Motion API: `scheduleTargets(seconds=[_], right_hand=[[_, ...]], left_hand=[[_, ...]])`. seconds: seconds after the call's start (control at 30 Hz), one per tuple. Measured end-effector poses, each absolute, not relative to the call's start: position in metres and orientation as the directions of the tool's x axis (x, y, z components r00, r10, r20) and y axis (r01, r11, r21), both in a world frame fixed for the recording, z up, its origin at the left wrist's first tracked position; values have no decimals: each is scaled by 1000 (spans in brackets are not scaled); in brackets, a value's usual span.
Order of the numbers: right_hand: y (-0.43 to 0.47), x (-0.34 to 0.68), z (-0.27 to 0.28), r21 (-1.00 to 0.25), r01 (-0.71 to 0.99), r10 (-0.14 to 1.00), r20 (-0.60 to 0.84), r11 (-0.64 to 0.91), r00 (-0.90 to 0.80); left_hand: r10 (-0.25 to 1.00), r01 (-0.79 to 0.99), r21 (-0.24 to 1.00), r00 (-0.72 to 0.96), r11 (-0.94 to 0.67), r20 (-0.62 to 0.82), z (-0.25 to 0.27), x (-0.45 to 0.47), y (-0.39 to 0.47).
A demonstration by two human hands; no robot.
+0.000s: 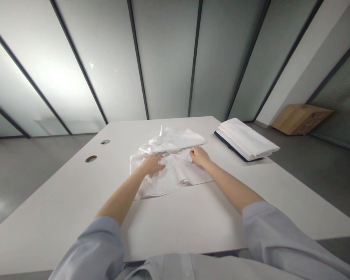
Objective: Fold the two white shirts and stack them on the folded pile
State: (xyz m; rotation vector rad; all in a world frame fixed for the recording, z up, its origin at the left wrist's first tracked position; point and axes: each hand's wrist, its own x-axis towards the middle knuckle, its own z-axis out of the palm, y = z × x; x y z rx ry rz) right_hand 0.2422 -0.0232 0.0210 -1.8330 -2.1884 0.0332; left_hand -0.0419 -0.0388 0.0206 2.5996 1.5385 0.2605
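Observation:
A crumpled white garment (175,171) lies spread in loose folds on the white table, its kind hard to make out. My left hand (152,164) rests on the garment's left part, fingers stretched out and apart. On the right side, my right hand (199,155) is closed with the fingers curled at the cloth, apparently pinching a fold of it. The far part of the garment is bunched up beyond both hands.
A stack of folded white cloth (247,138) sits on a dark navy folded piece (231,147) at the table's right. Two round holes (91,158) pierce the white tabletop (181,225) at left. A wooden cabinet (301,118) stands on the floor beyond, near frosted glass panels.

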Motion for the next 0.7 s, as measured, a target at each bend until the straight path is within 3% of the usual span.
scheduleTargets(seconds=[0.23,0.37,0.43,0.57,0.63,0.7], right_hand=[[-15,232,17,-115,968,974,67,223,-217],[-7,223,31,-218,946,968,125,240,-216],[-6,214,41,-384,864,944,181,325,-275],[-8,193,55,-731,483,864,304,482,-402],[-6,187,56,-816,331,863,359,475,-355],[-1,186,52,-851,283,891,382,443,-245]], left_hand=[[812,809,94,567,-580,137,27,-10,-27],[829,821,127,540,-557,145,24,6,-24],[838,816,202,509,-542,196,22,14,-22],[864,665,552,377,-503,333,19,21,-11],[887,596,658,287,-460,361,22,13,1],[906,536,738,152,-411,394,31,-9,16]])
